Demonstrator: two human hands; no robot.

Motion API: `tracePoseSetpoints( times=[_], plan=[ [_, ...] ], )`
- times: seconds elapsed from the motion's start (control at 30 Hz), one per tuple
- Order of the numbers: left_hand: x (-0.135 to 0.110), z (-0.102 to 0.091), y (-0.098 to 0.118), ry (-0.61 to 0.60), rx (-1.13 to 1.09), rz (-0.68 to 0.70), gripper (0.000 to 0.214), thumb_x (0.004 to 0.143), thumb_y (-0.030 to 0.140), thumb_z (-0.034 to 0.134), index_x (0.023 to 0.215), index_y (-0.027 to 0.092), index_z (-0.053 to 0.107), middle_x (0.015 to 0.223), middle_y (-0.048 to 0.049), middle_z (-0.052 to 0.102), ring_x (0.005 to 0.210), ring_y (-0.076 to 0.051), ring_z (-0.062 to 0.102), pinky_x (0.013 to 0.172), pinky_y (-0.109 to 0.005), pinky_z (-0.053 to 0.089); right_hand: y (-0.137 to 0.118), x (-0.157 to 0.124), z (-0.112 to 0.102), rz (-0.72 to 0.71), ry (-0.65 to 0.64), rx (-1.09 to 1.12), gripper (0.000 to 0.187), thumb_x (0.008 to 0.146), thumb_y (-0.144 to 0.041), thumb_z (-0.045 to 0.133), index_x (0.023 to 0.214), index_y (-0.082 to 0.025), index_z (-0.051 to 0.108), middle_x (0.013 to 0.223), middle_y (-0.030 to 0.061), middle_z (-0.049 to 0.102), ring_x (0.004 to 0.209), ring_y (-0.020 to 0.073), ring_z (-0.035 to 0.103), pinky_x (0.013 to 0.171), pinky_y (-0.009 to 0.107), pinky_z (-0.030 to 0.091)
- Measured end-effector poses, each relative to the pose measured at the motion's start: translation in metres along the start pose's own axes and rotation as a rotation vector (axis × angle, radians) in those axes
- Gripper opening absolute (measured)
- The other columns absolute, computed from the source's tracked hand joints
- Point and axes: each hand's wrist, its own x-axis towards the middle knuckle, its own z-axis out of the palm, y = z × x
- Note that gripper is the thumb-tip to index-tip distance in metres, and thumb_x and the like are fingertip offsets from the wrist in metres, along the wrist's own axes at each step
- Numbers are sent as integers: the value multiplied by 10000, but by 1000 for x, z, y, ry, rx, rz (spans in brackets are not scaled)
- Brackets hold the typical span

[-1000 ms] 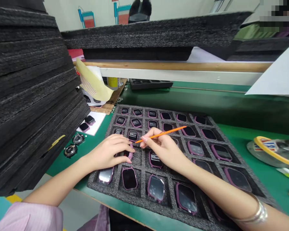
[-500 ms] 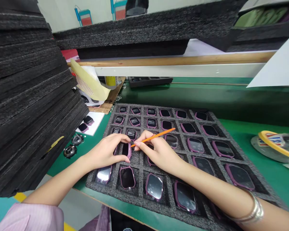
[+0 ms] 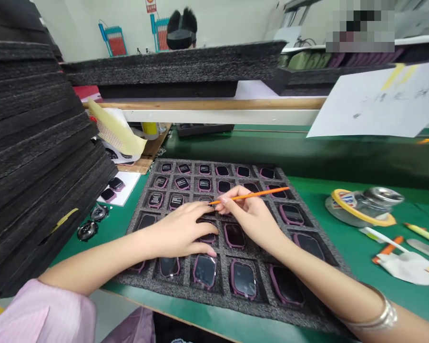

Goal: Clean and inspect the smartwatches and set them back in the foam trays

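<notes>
**Left hand** (image 3: 178, 231): lying palm-down, fingers spread over a pink-framed dark glass panel (image 3: 208, 237) seated in a compartment of the charcoal-grey foam tray (image 3: 214, 305); whether it grips the panel cannot be told. **Right hand** (image 3: 252, 219): pinching a slender orange pencil (image 3: 250, 195) between thumb and fingers, its near end just beside the left fingers, above the tray. The tray lies on a green bench mat (image 3: 357, 267), with a tall stack of black foam sheets (image 3: 32, 143) at left.

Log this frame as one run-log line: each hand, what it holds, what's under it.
left hand: spread over pink-framed screen panel | right hand: pinches orange stick | under both: grey foam tray
</notes>
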Motion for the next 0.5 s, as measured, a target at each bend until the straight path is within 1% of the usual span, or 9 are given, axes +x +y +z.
tracePoseSetpoints(
  times=[0.07, 0.13, 0.2, 0.27, 0.4, 0.5],
  plan=[
    [0, 11, 0, -6, 77, -2, 438, 912, 551, 648, 1179, 212, 721, 1464, -203, 535, 1438, -399, 436, 1157, -594, 403, 5, -6, -3, 21, 9, 19, 456, 823, -666, 679, 831, -223, 571, 753, 54, 738, 704, 187, 718, 727, 357, 611],
    [-4, 16, -2, 12, 127, -14, 419, 935, 547, 616, 1164, 213, 725, 1421, -204, 564, 1443, -411, 431, 1164, -623, 382, 8, -11, -3, 37, 10, 34, 472, 814, -679, 686, 824, -220, 577, 740, 54, 735, 682, 181, 709, 706, 350, 611],
    [-7, 15, -3, 36, 149, -14, 406, 953, 528, 600, 1151, 197, 728, 1364, -213, 597, 1421, -422, 456, 1152, -642, 386, 10, -14, -2, 50, -2, 45, 471, 818, -677, 684, 821, -217, 583, 729, 50, 730, 666, 175, 701, 691, 344, 610],
    [-9, 12, -3, 41, 144, -16, 382, 960, 504, 603, 1145, 195, 731, 1354, -216, 601, 1401, -425, 479, 1145, -647, 393, 10, -15, 0, 57, -22, 52, 472, 820, -677, 680, 816, -215, 582, 721, 45, 724, 660, 173, 697, 683, 342, 607],
    [-10, 5, -6, 38, 72, -54, 308, 942, 466, 653, 1135, 238, 726, 1361, -161, 614, 1418, -382, 470, 1175, -615, 373, 10, -17, 3, 60, -49, 45, 456, 838, -662, 666, 806, -218, 569, 725, 42, 719, 683, 180, 700, 702, 350, 598],
    [-13, 5, -11, 87, -69, -79, 301, 905, 445, 717, 1115, 231, 705, 1216, -103, 704, 1346, -321, 548, 1181, -570, 381, 11, -20, 4, 50, -58, 33, 409, 874, -617, 650, 816, -221, 570, 744, 42, 722, 713, 186, 703, 731, 356, 586]
  ],
)
